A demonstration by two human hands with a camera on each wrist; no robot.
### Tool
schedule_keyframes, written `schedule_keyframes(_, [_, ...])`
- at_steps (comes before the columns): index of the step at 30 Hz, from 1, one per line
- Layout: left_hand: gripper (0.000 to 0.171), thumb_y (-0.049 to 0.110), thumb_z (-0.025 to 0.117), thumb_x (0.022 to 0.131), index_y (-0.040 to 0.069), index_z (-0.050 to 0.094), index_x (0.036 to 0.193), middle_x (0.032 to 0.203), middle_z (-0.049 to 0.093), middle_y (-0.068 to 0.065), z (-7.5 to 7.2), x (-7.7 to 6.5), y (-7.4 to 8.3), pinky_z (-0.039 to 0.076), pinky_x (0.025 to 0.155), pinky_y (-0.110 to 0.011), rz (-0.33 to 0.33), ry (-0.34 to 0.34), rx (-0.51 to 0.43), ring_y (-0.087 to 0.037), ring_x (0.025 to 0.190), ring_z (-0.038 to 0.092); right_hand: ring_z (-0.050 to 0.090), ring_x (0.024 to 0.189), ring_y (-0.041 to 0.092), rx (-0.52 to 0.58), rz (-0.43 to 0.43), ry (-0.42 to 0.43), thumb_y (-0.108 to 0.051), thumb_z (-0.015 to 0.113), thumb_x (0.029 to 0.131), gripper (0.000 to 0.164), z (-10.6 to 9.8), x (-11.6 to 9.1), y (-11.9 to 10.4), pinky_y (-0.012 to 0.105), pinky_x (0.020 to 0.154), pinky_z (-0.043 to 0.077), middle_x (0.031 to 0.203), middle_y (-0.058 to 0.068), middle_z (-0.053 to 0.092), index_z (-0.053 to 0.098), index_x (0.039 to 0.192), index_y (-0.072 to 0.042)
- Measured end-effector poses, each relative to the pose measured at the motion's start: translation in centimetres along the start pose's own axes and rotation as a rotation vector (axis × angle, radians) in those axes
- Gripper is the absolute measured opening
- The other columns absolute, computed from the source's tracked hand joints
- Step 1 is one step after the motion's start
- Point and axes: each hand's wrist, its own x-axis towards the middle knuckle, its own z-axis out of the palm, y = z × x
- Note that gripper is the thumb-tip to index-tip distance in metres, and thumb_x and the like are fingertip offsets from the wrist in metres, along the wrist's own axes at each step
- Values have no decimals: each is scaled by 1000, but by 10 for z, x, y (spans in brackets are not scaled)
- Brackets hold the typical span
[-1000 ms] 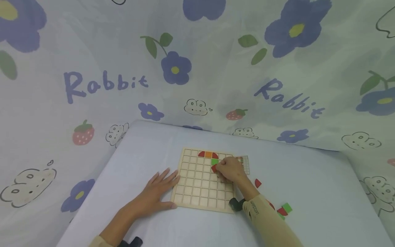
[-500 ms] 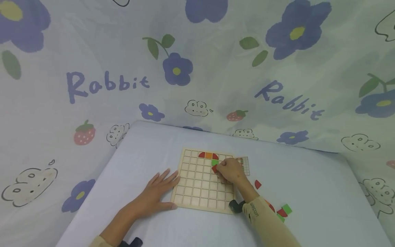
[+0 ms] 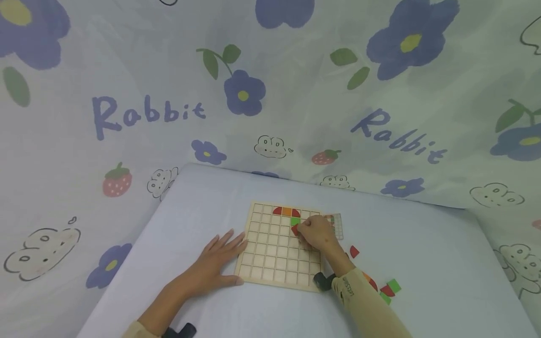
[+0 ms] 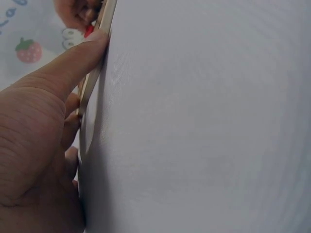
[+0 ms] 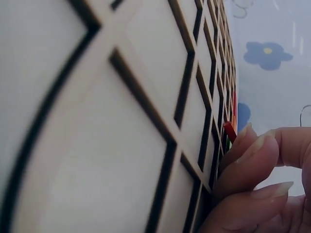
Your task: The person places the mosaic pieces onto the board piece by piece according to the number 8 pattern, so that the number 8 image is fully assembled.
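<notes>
A square wooden grid board (image 3: 270,260) lies on the white table. Near its far edge sit two red quarter-round tiles with an orange square tile (image 3: 287,211) between them, and a green square tile (image 3: 295,221) below the right one. My right hand (image 3: 318,232) pinches a red tile (image 3: 295,230) over the cell under the green one; the tile looks tilted, its full shape hidden by the fingers. In the right wrist view that red tile (image 5: 229,130) shows only its edge. My left hand (image 3: 213,263) rests flat, fingers spread, fingertips and thumb touching the board's left edge.
A small pattern card (image 3: 338,226) lies behind my right hand, partly covered. To the right are a loose red tile (image 3: 354,251) and a cluster of green, red and orange pieces (image 3: 387,290), some hidden by the sleeve. A printed cloth (image 3: 270,103) hangs behind the table.
Both hands stay nearly in place, and the red tile stays pinched at the same cell. The whole view shifts slightly with the head.
</notes>
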Motion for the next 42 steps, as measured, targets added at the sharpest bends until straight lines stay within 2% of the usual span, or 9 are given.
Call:
schedule_keyframes(5, [98, 56, 80, 84, 19, 37, 164, 172, 21, 5, 0, 0, 0, 0, 128, -55, -1, 9, 4, -30, 161, 8, 47, 47, 14, -41, -10, 14, -19, 62, 93, 34, 1, -1, -2, 26, 45, 36, 49, -2, 53, 58, 59, -13])
schedule_keyframes(11, [98, 57, 79, 84, 18, 37, 164, 172, 22, 5, 0, 1, 0, 2, 128, -55, 8, 17, 17, -31, 161, 9, 44, 50, 15, -142, -28, 5, -20, 60, 92, 37, 3, -6, -6, 26, 45, 32, 52, -2, 49, 49, 57, -15])
schedule_keyframes(17, [97, 57, 79, 85, 19, 37, 164, 172, 22, 5, 1, 1, 0, 2, 128, -55, 9, 15, 12, -30, 161, 9, 42, 50, 14, -204, -52, 18, -17, 59, 93, 38, 6, -8, -6, 26, 44, 28, 52, -2, 48, 48, 57, -15])
schedule_keyframes(28, [97, 53, 81, 84, 19, 36, 164, 172, 20, 6, -1, 2, 2, 0, 129, -54, -15, -8, 25, -29, 161, 6, 43, 52, 14, -183, -140, 12, -16, 59, 96, 34, 4, -9, -1, 27, 46, 30, 55, -2, 49, 51, 63, -13])
schedule_keyframes(34, [97, 53, 81, 85, 19, 36, 164, 172, 20, 5, 0, 2, 1, 0, 129, -54, -10, -6, 29, -29, 161, 7, 47, 55, 15, -180, -155, 10, -17, 60, 97, 28, 3, -11, 1, 27, 48, 35, 60, -2, 53, 57, 69, -13])
schedule_keyframes(42, [98, 55, 80, 84, 21, 35, 164, 172, 19, 9, 1, 1, -2, -1, 129, -53, -21, -8, 23, -26, 161, 5, 51, 61, 15, -80, -211, -29, -20, 63, 100, 20, -4, -18, 5, 29, 53, 43, 68, -2, 58, 66, 82, -12])
